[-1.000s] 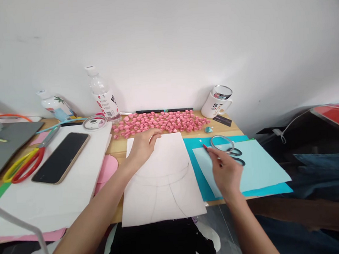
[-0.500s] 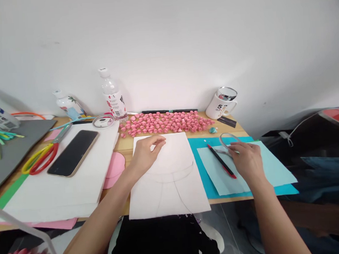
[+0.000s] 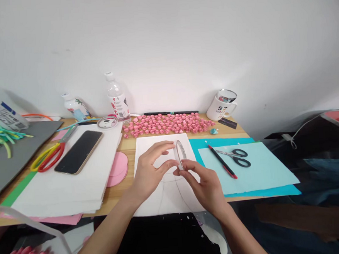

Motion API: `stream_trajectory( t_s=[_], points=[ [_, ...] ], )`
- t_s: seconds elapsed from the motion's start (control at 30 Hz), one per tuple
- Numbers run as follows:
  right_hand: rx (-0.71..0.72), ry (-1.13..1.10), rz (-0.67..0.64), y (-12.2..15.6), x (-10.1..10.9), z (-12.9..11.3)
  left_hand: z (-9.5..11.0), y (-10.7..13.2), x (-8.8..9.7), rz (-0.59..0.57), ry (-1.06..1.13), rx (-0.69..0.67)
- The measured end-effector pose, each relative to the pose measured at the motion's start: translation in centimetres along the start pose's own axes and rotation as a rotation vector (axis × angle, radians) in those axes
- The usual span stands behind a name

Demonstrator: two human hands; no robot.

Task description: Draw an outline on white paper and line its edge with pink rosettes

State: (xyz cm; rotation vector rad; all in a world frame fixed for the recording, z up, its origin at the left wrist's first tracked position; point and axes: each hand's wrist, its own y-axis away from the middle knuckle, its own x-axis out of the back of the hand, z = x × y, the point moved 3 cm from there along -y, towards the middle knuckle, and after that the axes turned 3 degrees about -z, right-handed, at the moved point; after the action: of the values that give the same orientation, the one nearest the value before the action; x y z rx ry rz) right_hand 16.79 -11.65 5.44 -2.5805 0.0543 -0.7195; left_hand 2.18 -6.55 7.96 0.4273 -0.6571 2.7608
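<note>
In front of me, a narrow roll of clear tape (image 3: 179, 155) is held on edge above a white paper sheet (image 3: 168, 198) with pencil curves. My right hand (image 3: 206, 182) pinches its lower edge between thumb and fingers. From the other side, my left hand (image 3: 150, 167) curves round it, thumb and forefinger tips at the roll's left rim. The loose end of the tape cannot be made out. Right of the sheet lie small black-handled scissors (image 3: 237, 157) and a black and red pen (image 3: 222, 162), on pale blue paper (image 3: 265, 170).
Many small pink folded pieces (image 3: 166, 124) lie along the back. A bottle (image 3: 117, 101) and a mug (image 3: 221, 104) stand by the wall. At left, a phone (image 3: 80, 152), red and yellow scissors (image 3: 51, 154) and another tape roll (image 3: 107, 121) rest on white paper (image 3: 55, 193).
My right hand has lifted the tape roll off the blue paper and brought it left to my left hand. The black-handled scissors now show fully. My left hand has shifted slightly right.
</note>
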Motion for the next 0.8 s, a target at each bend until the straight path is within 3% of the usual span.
stream_trajectory(
  t_s=[0.17, 0.3, 0.5, 0.8],
  points=[
    [0.162, 0.077, 0.006, 0.4, -0.6, -0.4, 0.0, 0.8, 0.5, -0.009, -0.008, 0.036],
    [0.211, 0.114, -0.014, 0.5, -1.0, -0.3, -0.2, 0.9, 0.3, -0.045, 0.005, 0.077],
    [0.170, 0.080, -0.016, 0.8, -1.0, 0.3, -1.2, 1.0, -0.1, -0.031, 0.166, 0.197],
    [0.087, 0.071, -0.077, 0.6, -0.9, 0.8, -1.0, 0.7, 0.3, 0.064, 0.056, 0.121]
  ],
)
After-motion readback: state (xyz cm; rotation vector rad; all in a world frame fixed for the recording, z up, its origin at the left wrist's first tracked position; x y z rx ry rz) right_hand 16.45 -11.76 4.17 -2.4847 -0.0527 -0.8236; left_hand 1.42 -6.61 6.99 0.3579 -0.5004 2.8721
